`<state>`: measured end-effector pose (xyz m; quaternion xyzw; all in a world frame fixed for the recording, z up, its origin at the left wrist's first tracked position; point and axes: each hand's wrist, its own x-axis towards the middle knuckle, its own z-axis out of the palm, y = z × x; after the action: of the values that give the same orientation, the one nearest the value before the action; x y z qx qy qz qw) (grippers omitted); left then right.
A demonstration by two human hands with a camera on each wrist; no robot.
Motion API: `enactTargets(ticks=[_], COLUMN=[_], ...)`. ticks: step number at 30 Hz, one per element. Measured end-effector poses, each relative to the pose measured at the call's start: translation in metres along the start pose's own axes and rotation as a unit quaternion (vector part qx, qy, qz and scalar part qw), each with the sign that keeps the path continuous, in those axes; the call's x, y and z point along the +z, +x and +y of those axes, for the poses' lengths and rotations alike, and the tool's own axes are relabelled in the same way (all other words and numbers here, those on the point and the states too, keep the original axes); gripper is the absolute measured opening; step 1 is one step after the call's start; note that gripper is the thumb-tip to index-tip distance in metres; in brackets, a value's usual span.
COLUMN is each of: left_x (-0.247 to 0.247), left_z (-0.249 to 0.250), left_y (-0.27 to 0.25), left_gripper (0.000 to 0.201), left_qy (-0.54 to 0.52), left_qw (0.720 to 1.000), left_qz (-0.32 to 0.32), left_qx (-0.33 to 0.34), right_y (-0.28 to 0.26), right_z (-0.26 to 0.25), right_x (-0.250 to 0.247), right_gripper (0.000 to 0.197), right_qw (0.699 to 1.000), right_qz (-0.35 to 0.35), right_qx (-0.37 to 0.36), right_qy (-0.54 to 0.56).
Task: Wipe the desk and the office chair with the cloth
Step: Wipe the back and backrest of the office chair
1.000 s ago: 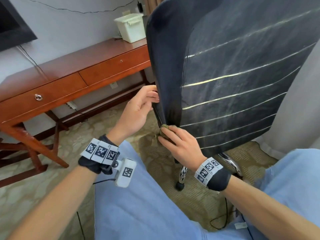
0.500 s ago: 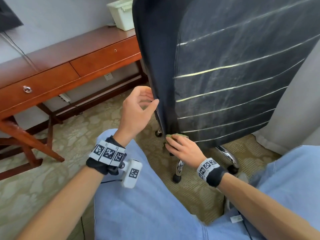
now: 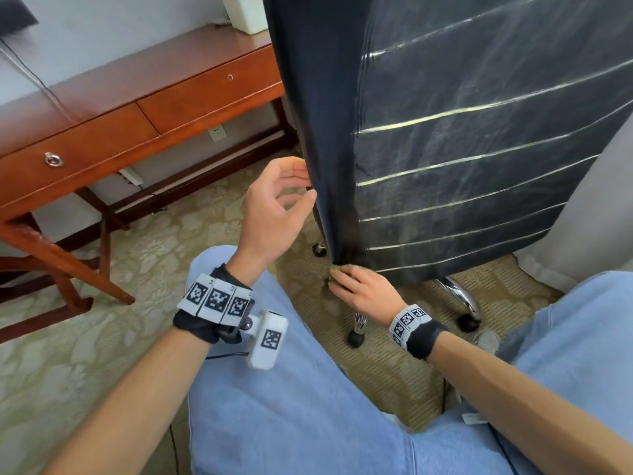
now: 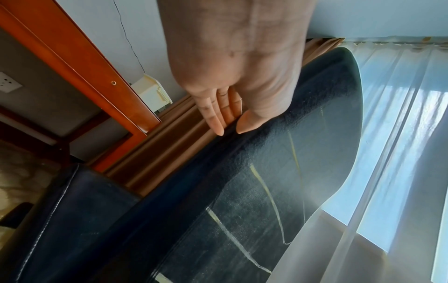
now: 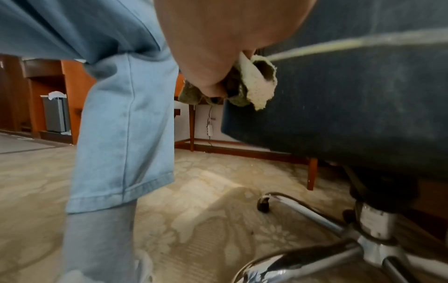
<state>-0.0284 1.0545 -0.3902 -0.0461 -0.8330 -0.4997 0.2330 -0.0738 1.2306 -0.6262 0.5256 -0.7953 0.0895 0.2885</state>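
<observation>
Lower centre: the cloth (image 5: 259,90) is gripped by the right hand (image 3: 366,293) against the office chair (image 3: 462,149) backrest corner; the left hand (image 3: 274,207) (fingers relaxed) is rested on its edge.

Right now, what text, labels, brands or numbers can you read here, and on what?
No readable text anywhere.
Wrist bands: square black-and-white code patterns, no letters or digits.
White tag on the floor by the right leg: too small to read.

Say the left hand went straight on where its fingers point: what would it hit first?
The left hand would meet the side edge of the office chair; its fingertips look almost on it.
</observation>
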Motion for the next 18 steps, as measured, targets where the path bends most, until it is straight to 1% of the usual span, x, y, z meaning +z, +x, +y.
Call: enactTargets(ticks=[2,4,9,12,15,18], left_x=[0.001,0.002,0.007,0.013,0.016,0.014], left_z=[-0.001,-0.004,-0.019,-0.026,-0.026,-0.024], left_y=[-0.001,-0.003,-0.007,-0.011,-0.013,-0.01], left_gripper=[0.035,0.037,0.043,0.043,0.04,0.035], left_qy=[-0.008,-0.012,0.006,0.011,0.004,0.0], left_qw=[1.0,1.0,1.0,1.0,1.0,0.999], left_qz=[0.002,0.005,0.006,0.017,0.02,0.015], left_qx=[-0.003,0.0,-0.001,-0.015,-0.023,-0.033], right_y=[-0.015,-0.017,0.009,0.013,0.001,-0.019], right_z=[-0.007,-0.013,-0.019,-0.015,-0.011,-0.01], right_x=[0.012,0.015,0.006,0.005,0.014,0.027], right_gripper=[0.037,0.032,0.026,0.027,0.028,0.044], right_qw=[0.999,0.997,0.999,0.999,0.999,0.995], right_qz=[-0.049,-0.063,0.014,0.028,-0.009,-0.093], right_qx=[0.001,0.008,-0.004,0.017,0.014,0.001], right_qy=[0.022,0.039,0.046,0.038,0.029,0.038])
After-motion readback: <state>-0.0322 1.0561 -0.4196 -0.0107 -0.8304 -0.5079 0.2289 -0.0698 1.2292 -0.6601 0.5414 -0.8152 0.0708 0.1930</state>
